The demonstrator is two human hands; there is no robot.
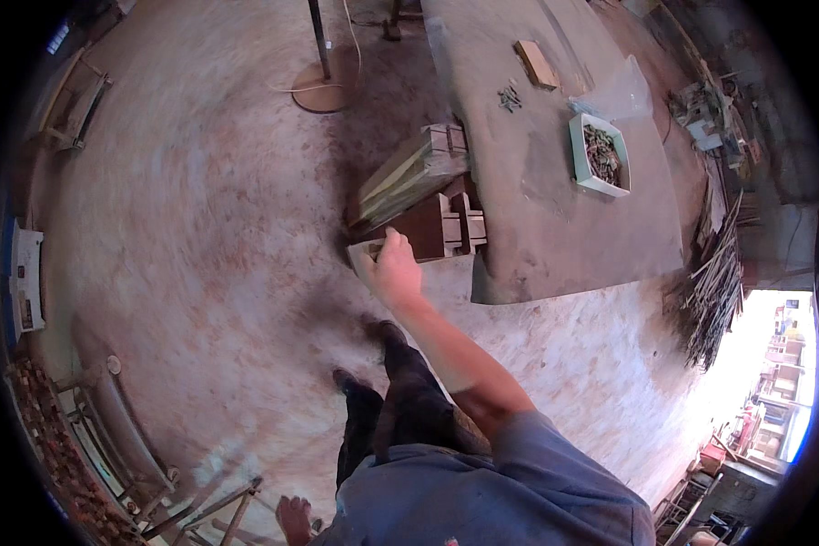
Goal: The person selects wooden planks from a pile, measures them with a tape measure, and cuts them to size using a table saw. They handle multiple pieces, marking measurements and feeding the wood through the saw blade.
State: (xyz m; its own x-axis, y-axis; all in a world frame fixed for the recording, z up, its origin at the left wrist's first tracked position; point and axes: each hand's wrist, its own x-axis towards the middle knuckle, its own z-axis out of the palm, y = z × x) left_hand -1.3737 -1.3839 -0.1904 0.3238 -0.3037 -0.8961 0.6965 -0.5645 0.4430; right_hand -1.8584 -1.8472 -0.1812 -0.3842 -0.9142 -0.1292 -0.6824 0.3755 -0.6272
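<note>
My right hand point(394, 268) is closed at the near left corner of a brown wooden piece point(423, 226), with its fingers curled over the pale edge. The piece has notched, block-like ends beside the table point(564, 246). Just beyond it leans a stack of wooden boards point(414, 173), with light long edges and dark lines across the end. How far the fingers wrap round the wood is partly hidden. Low at the left of my body hangs my left hand point(293, 519), away from the wood, its fingers apart and nothing seen in it.
On the table stand a white tray point(577, 150) of small pieces, a wooden block point(537, 64) and a few loose small pieces point(510, 97). A pole on a round base point(318, 98) rises ahead. Wooden frames point(218, 510) lie lower left; thin sticks point(714, 291) lean at right.
</note>
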